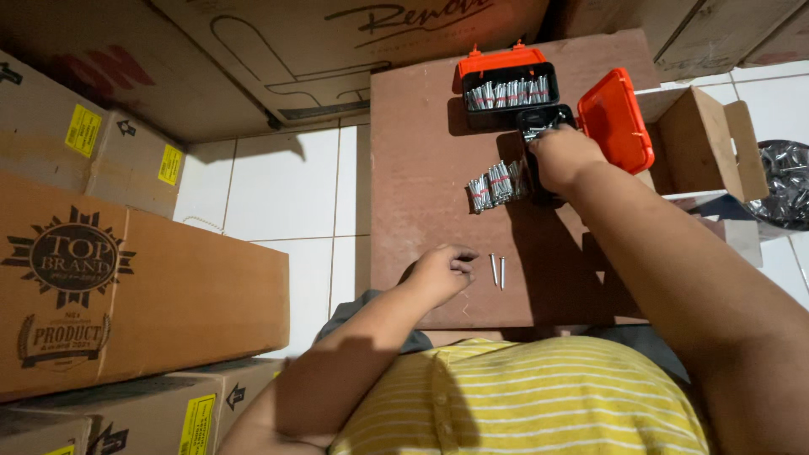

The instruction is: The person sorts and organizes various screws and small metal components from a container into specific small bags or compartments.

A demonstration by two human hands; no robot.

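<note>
Though small, judged stiff, slick, sharp: two loose nails (498, 271) on board (421, 185); best pinched mid-shank. Left hand (440, 271) curled, apparently empty, just beside. Right hand (563, 156) closed at small black box (539, 125); contents untellable.

Two loose nails (498, 271) lie right of the left hand (440, 271) on the board (421, 168).
</note>
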